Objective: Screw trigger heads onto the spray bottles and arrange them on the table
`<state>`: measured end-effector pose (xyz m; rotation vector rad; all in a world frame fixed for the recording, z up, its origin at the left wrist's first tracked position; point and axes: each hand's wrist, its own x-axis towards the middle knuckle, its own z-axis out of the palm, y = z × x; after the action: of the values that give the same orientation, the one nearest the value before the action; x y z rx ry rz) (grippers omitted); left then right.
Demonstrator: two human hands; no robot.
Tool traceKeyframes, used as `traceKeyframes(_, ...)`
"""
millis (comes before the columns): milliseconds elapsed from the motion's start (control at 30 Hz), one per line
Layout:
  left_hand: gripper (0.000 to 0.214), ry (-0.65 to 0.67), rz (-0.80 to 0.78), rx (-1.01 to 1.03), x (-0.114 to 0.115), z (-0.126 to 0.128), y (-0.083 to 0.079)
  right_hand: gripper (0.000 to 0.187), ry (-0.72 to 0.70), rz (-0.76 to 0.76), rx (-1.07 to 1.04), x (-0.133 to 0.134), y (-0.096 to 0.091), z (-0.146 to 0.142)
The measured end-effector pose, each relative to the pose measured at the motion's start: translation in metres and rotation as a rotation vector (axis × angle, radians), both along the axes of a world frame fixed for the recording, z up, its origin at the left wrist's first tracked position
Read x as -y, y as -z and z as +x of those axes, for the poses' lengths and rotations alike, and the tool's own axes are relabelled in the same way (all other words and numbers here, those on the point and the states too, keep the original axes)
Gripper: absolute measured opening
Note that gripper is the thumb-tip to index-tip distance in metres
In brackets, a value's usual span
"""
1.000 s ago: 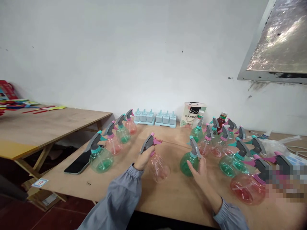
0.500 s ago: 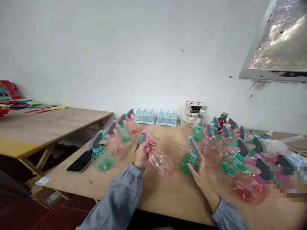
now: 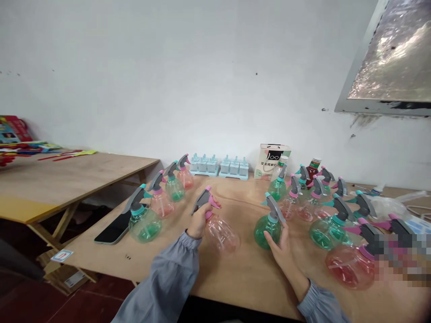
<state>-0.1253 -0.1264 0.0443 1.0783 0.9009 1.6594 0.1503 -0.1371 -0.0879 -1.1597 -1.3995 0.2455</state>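
Note:
My left hand (image 3: 199,221) is closed around the neck of a clear pink spray bottle (image 3: 223,234), just under its grey head and pink trigger. That bottle leans, its head toward the left. On the right, my right hand (image 3: 279,237) grips a green spray bottle (image 3: 266,232), with the thumb across its front and the fingers behind, partly hidden. This one stands upright on the table. To the left is a row of spray bottles, the nearest a clear green one (image 3: 144,226). More pink and green ones, such as a red-pink bottle (image 3: 350,267), stand at right.
A phone (image 3: 112,229) lies near the wooden table's (image 3: 161,264) left edge. Light-blue popsicle molds (image 3: 235,169) and a paper bag (image 3: 267,159) stand by the wall. Behind the right-hand bottles are a dark red bottle (image 3: 313,172) and a plastic bag (image 3: 387,205).
The pink spray bottle in my left hand has tipped a little more upright, its base swinging left. My right hand stays on the green bottle. The view has shifted slightly.

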Motion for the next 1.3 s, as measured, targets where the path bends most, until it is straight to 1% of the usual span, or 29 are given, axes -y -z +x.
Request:
traceKeyframes(67,0.016,-0.053,0.035,-0.079,0.001,-0.004,-0.001,0.068,-0.006,-0.011,-0.014,0.000,0.001,0.000)
traceKeyframes(167,0.032,-0.174,0.130,-0.303,0.001,-0.014,-0.002,0.068,-0.011,-0.012,-0.015,-0.001,0.002,0.000)
traceKeyframes(200,0.036,-0.198,0.161,-0.376,0.000,-0.018,-0.001,0.068,-0.011,-0.011,-0.012,-0.001,0.002,0.000)
traceKeyframes(267,0.037,-0.213,0.208,-0.489,-0.005,-0.025,0.003,0.069,-0.010,-0.014,-0.011,-0.002,0.003,0.000)
traceKeyframes(333,0.037,-0.216,0.209,-0.559,-0.011,-0.031,0.011,0.071,-0.006,-0.020,-0.017,-0.003,0.004,0.001)
traceKeyframes(433,0.048,-0.255,0.205,-0.613,-0.022,-0.037,0.020,0.073,-0.004,-0.043,-0.028,-0.005,0.006,0.001)
traceKeyframes(567,0.061,-0.408,0.330,-0.712,-0.031,-0.042,0.030,0.075,0.018,-0.054,-0.047,-0.008,0.009,0.002)
traceKeyframes(633,0.065,-0.516,0.392,-0.756,-0.030,-0.044,0.042,0.075,0.030,-0.041,-0.049,-0.009,0.009,0.001)
traceKeyframes(667,0.065,-0.573,0.401,-0.773,-0.029,-0.044,0.052,0.075,0.030,-0.036,-0.047,-0.009,0.009,0.001)
traceKeyframes(767,0.053,-0.697,0.330,-0.832,-0.020,-0.044,0.088,0.074,0.021,-0.031,-0.043,-0.008,0.007,0.000)
traceKeyframes(833,0.048,-0.713,0.260,-0.880,-0.013,-0.045,0.109,0.075,0.015,-0.034,-0.044,-0.008,0.006,0.000)
traceKeyframes(867,0.048,-0.711,0.231,-0.902,-0.012,-0.045,0.117,0.075,0.013,-0.037,-0.043,-0.007,0.006,0.000)
traceKeyframes(900,0.049,-0.702,0.206,-0.925,-0.011,-0.046,0.120,0.075,0.011,-0.037,-0.041,-0.007,0.005,0.000)
traceKeyframes(933,0.051,-0.691,0.185,-0.944,-0.013,-0.047,0.120,0.074,0.009,-0.036,-0.037,-0.007,0.005,0.000)
traceKeyframes(967,0.052,-0.673,0.165,-0.961,-0.016,-0.049,0.117,0.074,0.007,-0.034,-0.030,-0.006,0.004,0.000)
traceKeyframes(1033,0.053,-0.619,0.121,-0.987,-0.030,-0.052,0.101,0.074,0.003,-0.027,-0.015,-0.006,0.004,-0.001)
traceKeyframes(1100,0.053,-0.576,0.061,-0.995,-0.052,-0.054,0.080,0.074,-0.007,-0.027,-0.003,-0.006,0.004,-0.001)
traceKeyframes(1200,0.049,-0.577,-0.021,-0.941,-0.091,-0.056,0.050,0.077,-0.020,-0.030,0.019,-0.007,0.006,-0.001)
traceKeyframes(1300,0.048,-0.585,-0.068,-0.846,-0.128,-0.058,0.030,0.081,-0.006,-0.018,0.053,-0.008,0.007,-0.001)
